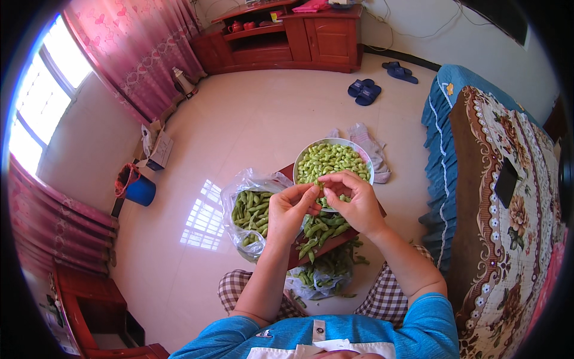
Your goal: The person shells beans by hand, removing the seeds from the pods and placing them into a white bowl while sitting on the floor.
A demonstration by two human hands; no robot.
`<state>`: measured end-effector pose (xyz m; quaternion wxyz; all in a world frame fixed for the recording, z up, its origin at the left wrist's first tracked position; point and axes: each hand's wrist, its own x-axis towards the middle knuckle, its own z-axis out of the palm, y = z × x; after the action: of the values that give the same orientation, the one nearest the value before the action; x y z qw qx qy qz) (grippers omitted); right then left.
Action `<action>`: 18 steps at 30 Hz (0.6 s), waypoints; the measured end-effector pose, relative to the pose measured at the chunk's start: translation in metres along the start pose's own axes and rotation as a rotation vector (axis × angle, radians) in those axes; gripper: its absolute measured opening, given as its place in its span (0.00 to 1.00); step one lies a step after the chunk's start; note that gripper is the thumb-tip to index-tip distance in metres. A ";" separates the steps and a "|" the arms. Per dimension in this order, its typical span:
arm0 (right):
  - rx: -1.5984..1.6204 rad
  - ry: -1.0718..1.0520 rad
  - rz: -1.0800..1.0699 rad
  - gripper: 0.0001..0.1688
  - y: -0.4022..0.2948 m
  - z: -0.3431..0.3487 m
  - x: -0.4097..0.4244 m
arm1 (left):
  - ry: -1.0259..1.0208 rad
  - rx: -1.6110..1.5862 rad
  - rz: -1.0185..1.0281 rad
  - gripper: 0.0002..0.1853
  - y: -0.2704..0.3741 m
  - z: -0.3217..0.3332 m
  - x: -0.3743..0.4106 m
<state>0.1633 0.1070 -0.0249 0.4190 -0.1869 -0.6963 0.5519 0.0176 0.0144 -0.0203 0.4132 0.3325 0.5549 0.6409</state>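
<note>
Both my hands meet above the near edge of a white bowl (371, 158) filled with shelled green soybeans (329, 157). Between the fingertips of my left hand (293, 208) and my right hand (354, 202) is a small soybean pod (319, 183), mostly covered by the fingers. The bowl rests on a low red wooden stool or table (293, 256). Unshelled pods (325, 231) lie on it just below my hands. A clear plastic bag (228, 193) full of green pods (251, 211) stands to the left. Another plastic bag (314, 289) with pods or hulls lies on the floor between my knees.
A grey cloth (370, 148) lies behind the bowl. At the right is a bed or couch with a floral cover (520, 215) and a black phone or tablet (506, 182). Navy slippers (365, 92), a blue bin (141, 190) and a cardboard box (159, 150) stand on the floor.
</note>
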 end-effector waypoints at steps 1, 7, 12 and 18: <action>-0.034 -0.004 -0.030 0.10 -0.003 0.001 0.000 | 0.008 0.003 -0.003 0.15 -0.001 0.000 0.000; 0.147 0.044 0.061 0.10 0.004 0.004 0.000 | 0.047 0.131 0.100 0.15 -0.001 0.005 -0.003; 0.209 -0.028 0.162 0.09 0.017 -0.008 0.003 | 0.030 0.138 0.105 0.15 0.004 0.007 -0.004; 0.441 -0.021 0.199 0.08 0.012 -0.005 0.005 | 0.060 0.045 0.084 0.15 0.006 -0.003 0.002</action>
<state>0.1618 0.1174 -0.0337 0.3858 -0.1530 -0.5416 0.7310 0.0135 0.0143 -0.0150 0.3616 0.3452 0.5668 0.6548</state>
